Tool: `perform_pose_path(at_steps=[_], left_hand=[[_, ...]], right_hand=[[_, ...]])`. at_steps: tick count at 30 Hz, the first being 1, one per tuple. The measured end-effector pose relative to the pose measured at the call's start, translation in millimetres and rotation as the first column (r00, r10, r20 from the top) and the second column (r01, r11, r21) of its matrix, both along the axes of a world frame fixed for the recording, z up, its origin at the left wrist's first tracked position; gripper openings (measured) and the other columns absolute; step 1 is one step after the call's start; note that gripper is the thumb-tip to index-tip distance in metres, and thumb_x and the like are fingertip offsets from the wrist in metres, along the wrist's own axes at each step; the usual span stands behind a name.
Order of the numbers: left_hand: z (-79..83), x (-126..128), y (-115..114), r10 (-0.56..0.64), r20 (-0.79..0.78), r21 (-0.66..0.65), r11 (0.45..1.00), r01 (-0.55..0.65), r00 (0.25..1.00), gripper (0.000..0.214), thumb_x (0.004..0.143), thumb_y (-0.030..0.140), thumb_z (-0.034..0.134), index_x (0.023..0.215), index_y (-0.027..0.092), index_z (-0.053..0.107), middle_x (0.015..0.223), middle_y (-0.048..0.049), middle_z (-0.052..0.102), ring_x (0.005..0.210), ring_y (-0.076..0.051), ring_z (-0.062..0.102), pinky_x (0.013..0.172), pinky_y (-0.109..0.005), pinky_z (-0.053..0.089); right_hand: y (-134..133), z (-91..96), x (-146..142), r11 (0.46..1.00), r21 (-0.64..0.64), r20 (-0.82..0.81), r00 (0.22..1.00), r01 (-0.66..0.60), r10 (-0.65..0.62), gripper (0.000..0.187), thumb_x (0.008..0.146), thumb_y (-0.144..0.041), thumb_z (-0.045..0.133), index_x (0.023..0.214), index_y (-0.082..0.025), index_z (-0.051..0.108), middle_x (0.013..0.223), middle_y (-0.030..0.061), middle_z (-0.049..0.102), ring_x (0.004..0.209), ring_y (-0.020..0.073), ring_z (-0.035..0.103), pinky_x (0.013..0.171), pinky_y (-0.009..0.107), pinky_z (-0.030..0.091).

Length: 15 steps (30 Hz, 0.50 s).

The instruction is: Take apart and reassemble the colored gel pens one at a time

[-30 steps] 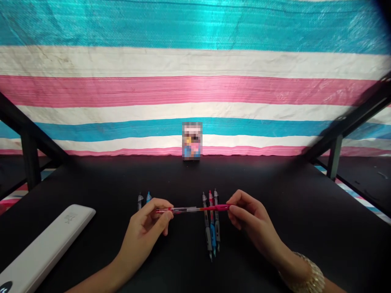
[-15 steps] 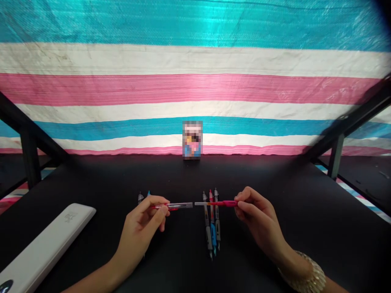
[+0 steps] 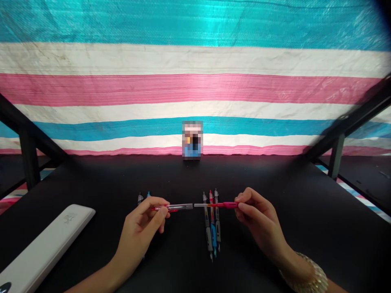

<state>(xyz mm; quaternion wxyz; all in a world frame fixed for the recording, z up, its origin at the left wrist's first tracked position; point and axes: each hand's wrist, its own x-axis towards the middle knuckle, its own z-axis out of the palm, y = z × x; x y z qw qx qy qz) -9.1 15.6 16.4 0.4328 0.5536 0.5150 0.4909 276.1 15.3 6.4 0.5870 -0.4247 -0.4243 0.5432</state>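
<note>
My left hand (image 3: 143,221) pinches the clear barrel half of a red pen (image 3: 179,206), held level above the black table (image 3: 275,179). My right hand (image 3: 259,221) pinches the other half, the pink grip end of the pen (image 3: 224,204), with a thin tube sticking out toward the left. A small gap separates the two halves. Under them three pens (image 3: 212,226) lie side by side, pointing toward me. The tops of two more pens (image 3: 143,198) show just behind my left hand.
A long white case (image 3: 45,244) lies at the lower left. A small box (image 3: 192,140) stands at the table's far edge against a striped tarp (image 3: 195,81). Black frame bars (image 3: 342,126) slant down on both sides. A bracelet (image 3: 311,276) circles my right wrist.
A second ago the red pen was in one piece between my hands. It has come apart into two halves, and my hands have moved slightly away from each other.
</note>
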Motion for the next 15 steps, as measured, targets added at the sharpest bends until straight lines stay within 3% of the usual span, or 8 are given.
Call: perform_pose_path(at_steps=[6,10,12,15], left_hand=[[-6.1,-0.9,-1.5,-0.01,-0.006,-0.012,1.0,0.01,1.0,0.016,0.09,0.034,0.064,0.091,0.02,0.071,0.069,0.0003,0.067,0.051,-0.012,0.058,0.055,-0.025,0.05],[-9.9,0.7,-4.7,-0.09,-0.021,-0.039,0.995,0.089,0.996,0.016,0.09,0.034,0.066,0.092,0.02,0.071,0.066,0.0001,0.068,0.053,-0.013,0.06,0.054,-0.024,0.05],[-10.1,1.3,-5.7,-0.136,-0.028,-0.05,0.99,0.134,0.99,0.015,0.09,0.034,0.066,0.092,0.02,0.071,0.065,0.0003,0.068,0.052,-0.013,0.06,0.054,-0.023,0.05],[-9.9,1.8,-6.2,-0.154,-0.037,-0.061,0.986,0.152,0.987,0.016,0.09,0.035,0.066,0.091,0.02,0.071,0.068,-0.0006,0.071,0.049,-0.012,0.058,0.053,-0.023,0.049]], right_hand=[[-3.9,-2.0,-1.5,0.998,0.041,0.057,0.997,-0.046,0.044,0.015,0.086,-0.027,0.073,0.081,-0.021,0.061,0.065,-0.0036,0.057,0.054,0.0095,0.047,0.047,0.019,0.036],[-10.8,-2.8,-8.2,0.981,0.097,0.278,0.951,-0.166,0.133,0.007,0.092,-0.024,0.069,0.089,-0.022,0.064,0.074,-0.0009,0.061,0.059,0.0112,0.053,0.051,0.021,0.042],[-13.6,-3.5,-10.9,0.941,0.237,0.425,0.897,-0.242,0.124,0.005,0.094,-0.018,0.065,0.095,-0.023,0.066,0.082,0.0016,0.065,0.065,0.0137,0.058,0.056,0.024,0.047],[-14.8,-2.9,-11.4,0.837,0.439,0.6,0.8,-0.327,-0.001,0.016,0.095,-0.011,0.061,0.105,-0.024,0.066,0.084,0.0032,0.069,0.072,0.017,0.064,0.065,0.027,0.05]])
